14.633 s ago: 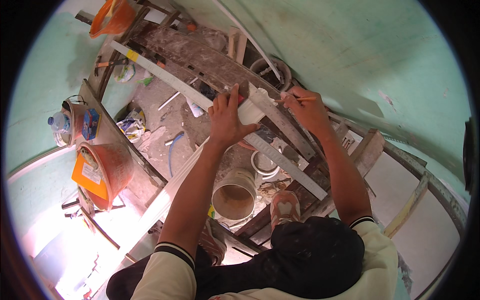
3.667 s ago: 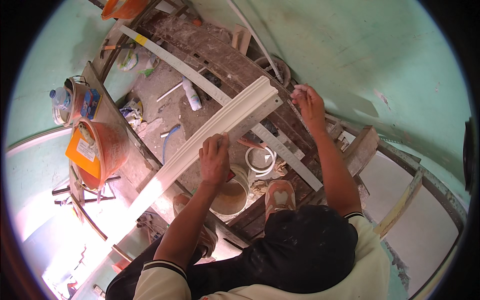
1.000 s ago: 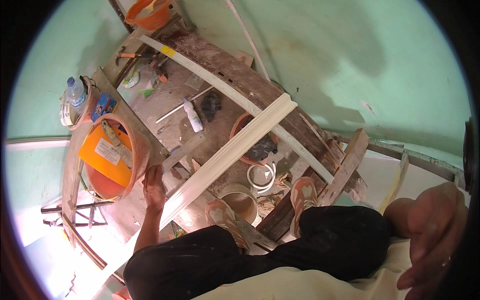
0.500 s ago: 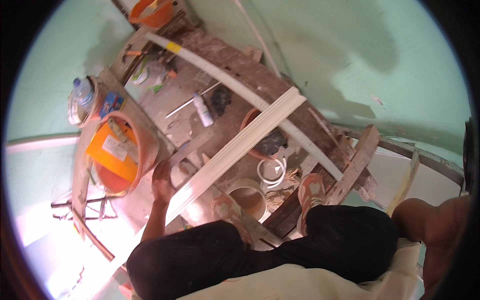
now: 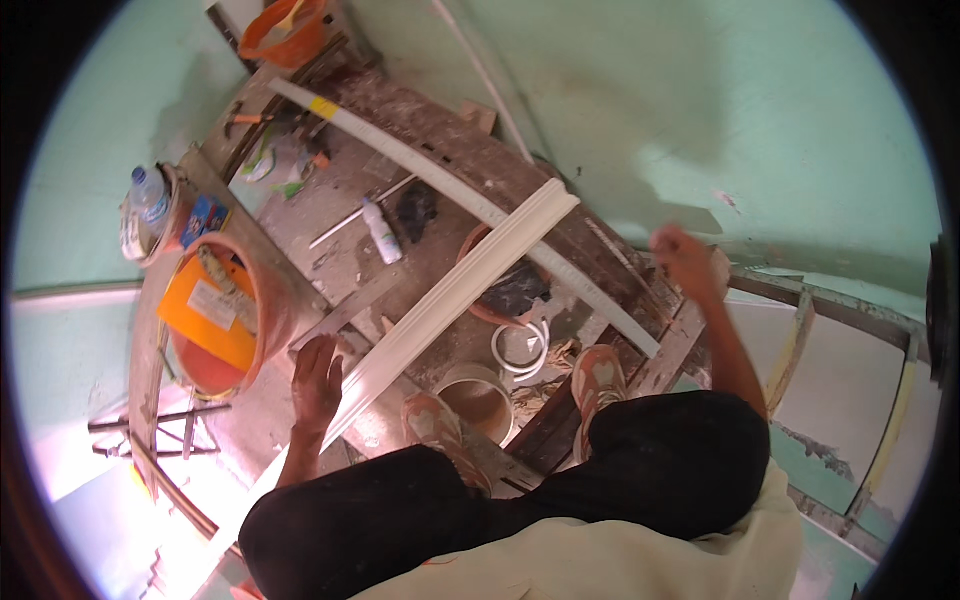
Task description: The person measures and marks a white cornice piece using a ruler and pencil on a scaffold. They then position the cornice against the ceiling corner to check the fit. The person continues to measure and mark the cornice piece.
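A long cream moulding strip [image 5: 455,290] with ridged edges runs diagonally across a plank and a long pale straightedge [image 5: 430,175] with a yellow patch. Beside the strip's lower-left part is my left hand [image 5: 316,385], its fingers stretched and slightly apart; whether it touches the strip I cannot tell. My right hand [image 5: 688,262] is raised at the right, near the end of the dark plank [image 5: 400,125]. Its fingers are curled together, slightly blurred, and what they hold, if anything, is hidden. My shoes are on the planks below the strip.
At left stand a clay-coloured bucket [image 5: 268,330] holding an orange container [image 5: 210,312], and a smaller bucket [image 5: 178,215] with a plastic bottle [image 5: 148,196]. An orange basin [image 5: 285,38] and a hammer [image 5: 248,119] lie farther off. Below are a spray can [image 5: 381,232], a white hose coil [image 5: 521,368] and a pale bucket [image 5: 476,402].
My right hand has swung up and forward from the lower right. My left hand stays beside the strip, its fingers more spread. The whole view has shifted a little.
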